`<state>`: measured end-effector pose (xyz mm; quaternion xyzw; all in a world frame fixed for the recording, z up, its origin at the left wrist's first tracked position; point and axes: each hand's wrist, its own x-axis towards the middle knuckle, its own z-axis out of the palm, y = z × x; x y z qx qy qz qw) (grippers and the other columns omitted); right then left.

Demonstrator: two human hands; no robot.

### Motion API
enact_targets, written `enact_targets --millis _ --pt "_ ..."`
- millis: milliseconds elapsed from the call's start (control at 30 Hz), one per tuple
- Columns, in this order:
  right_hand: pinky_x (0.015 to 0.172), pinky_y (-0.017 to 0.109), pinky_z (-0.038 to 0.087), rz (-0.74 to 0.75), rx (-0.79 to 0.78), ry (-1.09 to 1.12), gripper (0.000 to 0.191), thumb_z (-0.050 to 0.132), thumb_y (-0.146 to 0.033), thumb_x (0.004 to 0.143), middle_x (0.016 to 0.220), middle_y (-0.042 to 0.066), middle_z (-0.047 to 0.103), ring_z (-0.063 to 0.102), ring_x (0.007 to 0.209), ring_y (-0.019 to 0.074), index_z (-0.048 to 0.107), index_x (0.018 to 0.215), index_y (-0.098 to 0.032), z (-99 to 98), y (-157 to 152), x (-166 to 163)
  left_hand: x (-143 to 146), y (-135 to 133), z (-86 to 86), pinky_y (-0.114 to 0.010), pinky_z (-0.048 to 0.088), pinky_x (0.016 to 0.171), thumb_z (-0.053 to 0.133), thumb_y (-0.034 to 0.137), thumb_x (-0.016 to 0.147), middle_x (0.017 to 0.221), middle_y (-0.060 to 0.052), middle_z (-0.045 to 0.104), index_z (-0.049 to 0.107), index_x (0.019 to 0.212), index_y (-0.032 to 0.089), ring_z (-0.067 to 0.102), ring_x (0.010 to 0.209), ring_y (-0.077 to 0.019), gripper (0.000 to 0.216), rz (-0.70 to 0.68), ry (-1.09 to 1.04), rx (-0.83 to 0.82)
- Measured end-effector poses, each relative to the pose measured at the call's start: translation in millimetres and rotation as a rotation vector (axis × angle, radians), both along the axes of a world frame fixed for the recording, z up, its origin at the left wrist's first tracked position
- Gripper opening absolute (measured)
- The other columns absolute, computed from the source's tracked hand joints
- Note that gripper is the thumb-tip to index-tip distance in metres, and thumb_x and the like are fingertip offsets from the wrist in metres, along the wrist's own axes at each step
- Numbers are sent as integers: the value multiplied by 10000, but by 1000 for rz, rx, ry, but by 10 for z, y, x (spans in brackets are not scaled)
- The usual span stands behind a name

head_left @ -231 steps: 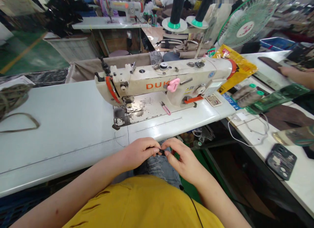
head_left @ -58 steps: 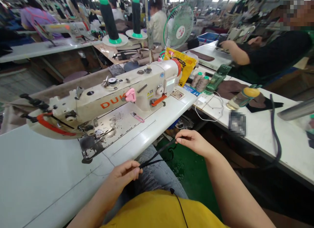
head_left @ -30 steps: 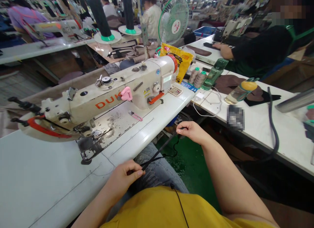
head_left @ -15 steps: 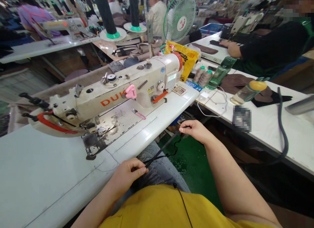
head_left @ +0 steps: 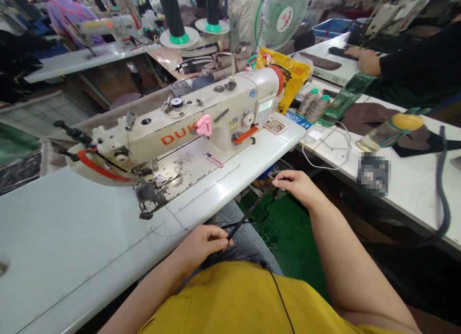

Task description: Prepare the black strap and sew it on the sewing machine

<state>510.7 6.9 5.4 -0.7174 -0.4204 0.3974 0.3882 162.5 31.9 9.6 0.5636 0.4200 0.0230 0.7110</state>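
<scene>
A narrow black fabric strip (head_left: 250, 210) stretches slantwise between my two hands, over my lap and in front of the sewing table. My left hand (head_left: 207, 243) pinches its lower end near my knees. At its upper end, my right hand (head_left: 293, 185) grips it between thumb and fingers, just off the table's front edge. A thinner black cord (head_left: 266, 211) dangles below the strip. Beyond my hands stands a white sewing machine (head_left: 194, 125) with orange lettering and a pink clip-like piece on its arm. Pink-handled thread snips (head_left: 213, 159) lie on its bed.
A side table (head_left: 333, 154) on the right bears thread cones (head_left: 319, 108), a green bottle (head_left: 345, 101), a yellow-lidded bottle (head_left: 391, 127), a white cable and dark fabric pieces. A fan (head_left: 283, 19) stands behind the machine. At the far right, a co-worker's hand (head_left: 369, 60) rests on a table.
The view has shifted slightly, so the machine and tables appear farther right. Both hands keep hold of the strip, which now looks straighter and more clearly stretched between them.
</scene>
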Motion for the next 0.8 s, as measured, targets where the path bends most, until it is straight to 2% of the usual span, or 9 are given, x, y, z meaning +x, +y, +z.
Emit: enact_targets --millis 167,333,500,567,633,733,800 --pt "513 298 312 -31 -11 -18 286 755 -469 690 536 -29 501 418 509 136 678 711 -194 -2 4 -43 20 -11 0 -276 347 618 740 493 746 710 -24 673 803 902 147 487 638 -154 385 -36 38 -37" --pt "501 293 270 -48 -2 -59 324 734 -504 708 523 -46 453 368 483 121 673 750 -189 -44 20 -67 14 6 -21 -261 342 592 740 476 744 701 -14 630 794 889 138 468 610 -135 372 -11 27 -38" --pt "521 310 321 -39 19 -139 321 695 -513 768 532 -35 466 414 496 144 672 763 -192 -107 61 -68 -8 9 -77 -265 378 607 749 461 770 720 -16 628 788 908 127 505 619 -135 363 12 -6 -54" --pt "585 337 399 -24 44 -182 284 691 -479 792 603 1 543 508 583 185 679 760 -198 -118 74 -96 -10 13 -77 -277 421 652 757 455 772 748 -29 657 793 914 130 543 663 -149 357 40 -25 -63" --pt "745 389 486 35 104 -256 206 711 -408 800 814 64 662 617 809 255 721 825 -204 -117 71 -156 -11 25 -64 -290 455 712 761 446 777 784 -42 685 799 936 136 578 714 -163 350 71 -42 -71" --pt "1003 476 480 193 254 -462 236 717 -302 831 1155 123 679 610 1118 315 761 1051 -227 -101 29 -309 -10 54 -35 -298 476 769 767 416 780 824 -49 706 804 991 144 609 761 -168 346 109 -64 -74" --pt "1027 493 485 290 346 -540 226 677 -264 888 1160 124 687 623 1117 301 753 1099 -235 -75 -21 -441 -4 73 -16 -297 481 774 780 399 766 843 -53 713 808 1008 146 616 773 -168 352 124 -74 -73"
